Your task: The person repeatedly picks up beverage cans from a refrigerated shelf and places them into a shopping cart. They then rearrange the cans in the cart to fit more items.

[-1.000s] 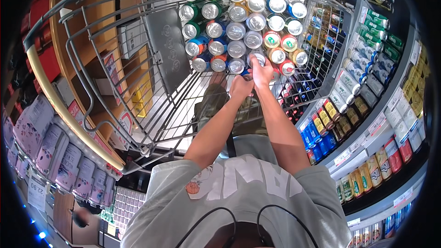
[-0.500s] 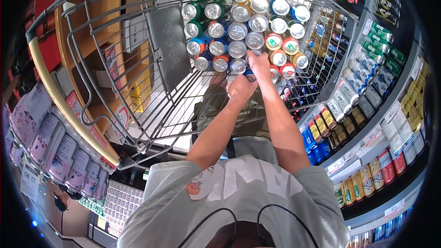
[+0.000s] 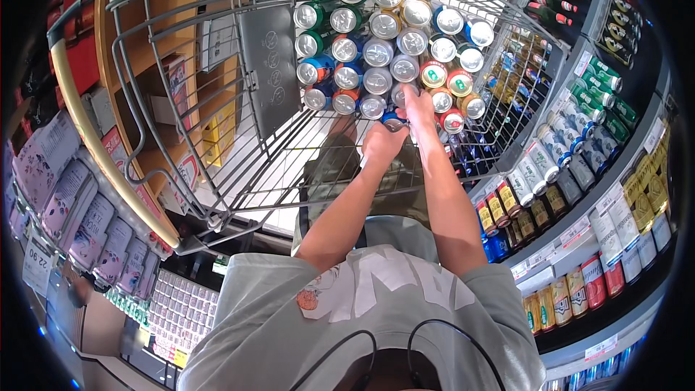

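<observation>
Many drink cans stand upright in rows inside a metal wire shopping cart [image 3: 239, 206], silver lids up. My left hand [image 3: 384, 143] is closed around a blue can [image 3: 393, 124] at the near edge of the group. Just right of it, my right hand [image 3: 418, 110] is closed on a silver-lidded can [image 3: 403, 95] one row farther in. Most of that can's side is hidden by the fingers. Red-rimmed cans [image 3: 452, 122] stand right of my right hand. Green-sided cans [image 3: 309, 45] fill the far left rows.
A dark plastic panel [image 3: 268, 72] hangs in the cart left of the cans. The cart's pale handle [image 3: 108, 148] curves along the left. Shelves of cans [image 3: 536, 166] run down the right side. Wooden shelving [image 3: 119, 51] and lilac packages [image 3: 94, 224] are on the left.
The whole view has shifted slightly. Both hands have drawn a little nearer to me, and more of the blue can's lid shows between them.
</observation>
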Demonstrator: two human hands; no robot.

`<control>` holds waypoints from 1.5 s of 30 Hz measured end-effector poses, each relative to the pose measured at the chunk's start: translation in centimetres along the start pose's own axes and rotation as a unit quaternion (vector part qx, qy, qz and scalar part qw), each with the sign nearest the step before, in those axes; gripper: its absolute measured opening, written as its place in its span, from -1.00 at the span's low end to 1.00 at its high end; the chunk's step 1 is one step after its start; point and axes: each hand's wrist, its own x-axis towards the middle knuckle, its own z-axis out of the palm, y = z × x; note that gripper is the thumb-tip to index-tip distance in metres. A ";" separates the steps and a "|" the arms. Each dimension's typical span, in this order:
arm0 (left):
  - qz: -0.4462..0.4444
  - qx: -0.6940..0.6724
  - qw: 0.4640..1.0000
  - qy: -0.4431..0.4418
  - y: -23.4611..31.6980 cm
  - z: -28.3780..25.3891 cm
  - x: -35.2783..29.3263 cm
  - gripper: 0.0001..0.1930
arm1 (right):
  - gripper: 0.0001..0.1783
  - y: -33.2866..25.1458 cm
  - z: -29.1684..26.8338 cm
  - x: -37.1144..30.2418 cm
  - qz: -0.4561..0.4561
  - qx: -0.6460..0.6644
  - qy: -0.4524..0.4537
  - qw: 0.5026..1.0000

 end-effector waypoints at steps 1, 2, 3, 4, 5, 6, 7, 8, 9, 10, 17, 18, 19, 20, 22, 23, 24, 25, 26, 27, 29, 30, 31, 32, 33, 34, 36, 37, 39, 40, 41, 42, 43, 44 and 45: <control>-0.004 -0.025 0.999 0.034 -0.6 1.4 0.7 -0.31 | -0.22 0.2 0.2 0.1 0.009 0.008 -0.001 1.000; -0.008 -0.049 0.996 0.069 -0.6 1.7 0.8 -0.42 | -0.27 0.5 0.3 0.1 0.018 0.017 -0.001 1.000; -0.050 -0.166 0.985 -0.003 -0.3 1.8 1.2 -0.48 | -0.32 0.6 0.4 0.2 0.027 0.026 -0.001 0.999; -0.091 -0.279 0.953 -0.075 0.4 1.4 1.6 -0.53 | -0.34 0.4 0.4 0.1 0.029 0.023 -0.002 0.999; -0.129 -0.387 0.902 -0.146 1.0 0.9 2.0 -0.59 | -0.36 0.2 0.4 0.1 0.032 0.019 -0.004 0.999; -0.149 -0.454 0.869 -0.130 1.3 1.3 2.3 -0.65 | -0.38 -0.1 0.4 0.1 0.033 0.015 -0.006 0.999; -0.169 -0.518 0.831 -0.116 1.5 2.5 2.8 -0.70 | -0.33 -0.4 0.3 0.3 0.040 0.011 -0.022 0.999; -0.185 -0.579 0.787 -0.103 1.7 3.4 3.2 -0.75 | -0.31 -0.6 0.2 0.7 0.048 0.011 -0.026 0.998; -0.173 -0.623 0.753 -0.126 1.3 4.0 3.7 -0.76 | -0.29 -0.7 0.3 0.9 0.055 0.010 -0.031 0.998; -0.163 -0.663 0.715 -0.150 0.7 4.5 3.9 -0.76 | -0.26 -0.5 0.2 1.3 0.065 0.009 -0.034 0.997; -0.172 -0.845 0.476 -0.172 0.2 5.0 3.7 -0.70 | 0.11 -3.0 0.8 1.0 0.058 0.000 -0.061 0.997; -0.178 -0.850 0.468 -0.162 0.5 4.6 3.4 -0.68 | 0.12 -2.7 0.7 1.4 0.057 0.009 -0.065 0.996; -0.180 -0.849 0.475 -0.147 0.6 4.6 3.3 -0.67 | 0.09 -2.7 0.6 1.4 0.061 0.010 -0.072 0.996; -0.182 -0.847 0.482 -0.133 0.8 4.6 3.3 -0.65 | 0.07 -2.6 0.5 1.5 0.064 0.012 -0.079 0.995; -0.176 -0.848 0.483 -0.129 0.7 5.0 3.7 -0.62 | 0.01 -2.6 0.4 1.6 0.068 0.014 -0.084 0.994; -0.170 -0.851 0.478 -0.140 0.1 5.7 4.3 -0.61 | -0.03 -2.6 0.4 1.5 0.069 0.015 -0.082 0.994; -0.163 -0.853 0.472 -0.151 -0.4 6.5 4.9 -0.60 | -0.06 -2.7 0.3 1.5 0.070 0.016 -0.080 0.994; -0.165 -0.852 0.474 -0.149 -0.3 6.5 4.9 -0.60 | -0.09 -2.6 0.3 1.5 0.069 0.016 -0.076 0.995; -0.167 -0.851 0.476 -0.147 -0.3 6.6 4.9 -0.61 | -0.13 -2.6 0.3 1.4 0.068 0.015 -0.071 0.995; -0.169 -0.850 0.479 -0.145 -0.3 6.6 4.8 -0.61 | -0.16 -2.5 0.3 1.4 0.067 0.015 -0.066 0.995; -0.168 -0.849 0.480 -0.140 0.0 6.5 4.6 -0.68 | -0.18 -2.4 0.1 1.3 0.058 0.020 -0.062 0.996; -0.168 -0.849 0.481 -0.138 0.1 6.4 4.5 -0.71 | -0.19 -2.4 0.0 1.2 0.054 0.023 -0.060 0.996; -0.161 -0.847 0.488 -0.138 0.2 6.5 4.6 -0.72 | -0.20 -2.5 -0.1 1.0 0.047 0.032 -0.058 0.997; -0.154 -0.844 0.494 -0.138 0.1 6.6 4.7 -0.74 | -0.21 -2.5 -0.1 0.9 0.040 0.041 -0.057 0.997; -0.147 -0.842 0.501 -0.138 0.1 6.6 4.8 -0.75 | -0.21 -2.6 -0.2 0.8 0.033 0.051 -0.055 0.997; -0.141 -0.845 0.496 -0.143 0.2 6.5 4.8 -0.76 | -0.21 -2.6 -0.2 0.8 0.030 0.048 -0.056 0.997; -0.128 -0.852 0.485 -0.151 0.5 6.2 4.7 -0.78 | -0.21 -2.7 -0.1 1.1 0.025 0.042 -0.058 0.997; -0.116 -0.857 0.478 -0.155 0.3 6.5 5.0 -0.76 | -0.21 -2.8 0.1 1.1 0.025 0.029 -0.060 0.997; -0.092 -0.866 0.463 -0.164 0.0 7.2 5.4 -0.71 | -0.19 -3.0 0.4 1.3 0.026 0.004 -0.064 0.998; -0.101 -0.867 0.460 -0.161 0.3 6.8 5.1 -0.71 | -0.18 -3.1 0.4 1.5 0.029 0.001 -0.063 0.998; -0.109 -0.869 0.457 -0.158 0.6 6.5 4.8 -0.72 | -0.17 -3.2 0.3 1.7 0.033 -0.003 -0.061 0.998; -0.117 -0.870 0.454 -0.155 0.9 6.1 4.6 -0.73 | -0.16 -3.2 0.3 1.8 0.036 -0.006 -0.060 0.998; -0.128 -0.875 0.441 -0.156 0.8 6.1 4.7 -0.73 | -0.08 -3.4 0.4 1.7 0.047 -0.008 -0.050 0.998; -0.139 -0.879 0.427 -0.157 0.7 6.1 4.9 -0.73 | -0.07 -3.6 0.4 1.5 0.053 -0.007 -0.049 0.997; -0.149 -0.884 0.414 -0.159 0.6 6.1 5.0 -0.72 | -0.05 -3.9 0.3 1.4 0.059 -0.006 -0.047 0.997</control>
